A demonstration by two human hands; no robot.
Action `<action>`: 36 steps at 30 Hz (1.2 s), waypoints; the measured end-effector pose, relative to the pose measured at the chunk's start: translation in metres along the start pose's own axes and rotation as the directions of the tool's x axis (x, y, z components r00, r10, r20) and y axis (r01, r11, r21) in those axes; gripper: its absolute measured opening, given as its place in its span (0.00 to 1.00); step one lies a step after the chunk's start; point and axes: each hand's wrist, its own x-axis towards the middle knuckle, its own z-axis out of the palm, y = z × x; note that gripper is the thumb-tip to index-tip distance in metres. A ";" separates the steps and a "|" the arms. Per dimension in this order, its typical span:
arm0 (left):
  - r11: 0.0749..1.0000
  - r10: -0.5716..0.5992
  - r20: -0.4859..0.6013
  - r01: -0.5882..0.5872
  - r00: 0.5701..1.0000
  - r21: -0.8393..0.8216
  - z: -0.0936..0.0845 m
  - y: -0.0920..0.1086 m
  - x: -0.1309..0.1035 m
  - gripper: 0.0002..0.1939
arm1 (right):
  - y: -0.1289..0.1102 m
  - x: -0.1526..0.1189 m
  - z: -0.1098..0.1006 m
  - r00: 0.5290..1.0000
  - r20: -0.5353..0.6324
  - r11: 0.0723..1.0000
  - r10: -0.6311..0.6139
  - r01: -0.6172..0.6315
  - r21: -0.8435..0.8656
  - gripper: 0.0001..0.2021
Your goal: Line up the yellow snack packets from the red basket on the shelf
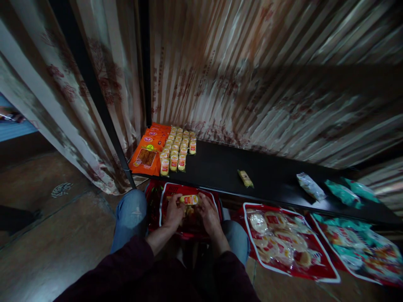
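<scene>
Between my two hands is a small yellow wrapped snack cake (pixel 189 200) with a red and white label. My left hand (pixel 175 211) pinches its left end, and my right hand (pixel 208 212) has its fingers at the right end. Both hands are over a red basket with a white rim (pixel 163 201), which stands between my knees with more packets dimly visible inside. Ahead on the black shelf (pixel 214 163), rows of the same yellow snack cakes (pixel 174 160) stand beside orange snack bags (pixel 147 151) at the left end.
A lone yellow packet (pixel 245 178) lies mid-shelf. Farther right are a silvery packet (pixel 311 187) and teal packets (pixel 343 193). Red baskets of round wrapped snacks (pixel 278 237) and mixed bags (pixel 362 243) stand below the shelf. Dark posts (pixel 91 88) and patterned curtains (pixel 201 63) border it.
</scene>
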 end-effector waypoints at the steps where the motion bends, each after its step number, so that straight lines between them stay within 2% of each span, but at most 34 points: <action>1: 1.000 -0.009 -0.015 0.009 1.000 -0.010 0.000 0.001 -0.001 0.16 | 0.001 -0.001 0.002 1.000 -0.009 1.000 -0.011 0.012 0.023 0.20; 6: 0.998 -0.047 -0.046 0.045 0.998 -0.043 0.002 0.012 -0.009 0.13 | 0.007 -0.006 0.016 0.998 0.009 0.993 -0.066 0.065 0.098 0.22; 13: 0.983 0.000 -0.092 -0.017 0.996 -0.182 0.008 0.024 -0.013 0.11 | 0.016 -0.009 0.026 0.988 -0.002 0.987 -0.157 0.157 0.020 0.22; 18: 0.958 0.001 -0.074 -0.022 0.997 -0.286 0.010 0.025 -0.015 0.10 | 0.015 -0.009 0.029 0.980 -0.045 0.979 -0.192 0.194 0.056 0.21; 23: 0.949 0.012 -0.070 -0.034 0.997 -0.313 0.011 0.027 -0.017 0.09 | 0.012 -0.010 0.031 0.967 -0.090 0.970 -0.240 0.242 0.016 0.18; 27: 0.941 0.001 -0.031 -0.011 1.000 -0.338 0.009 0.035 -0.022 0.08 | 0.015 -0.008 0.029 0.944 -0.083 0.948 -0.318 0.315 -0.049 0.16; 36: 0.920 -0.050 0.043 0.062 0.998 -0.387 0.010 0.042 -0.026 0.13 | 0.013 -0.010 0.032 0.939 -0.072 0.940 -0.336 0.329 -0.093 0.16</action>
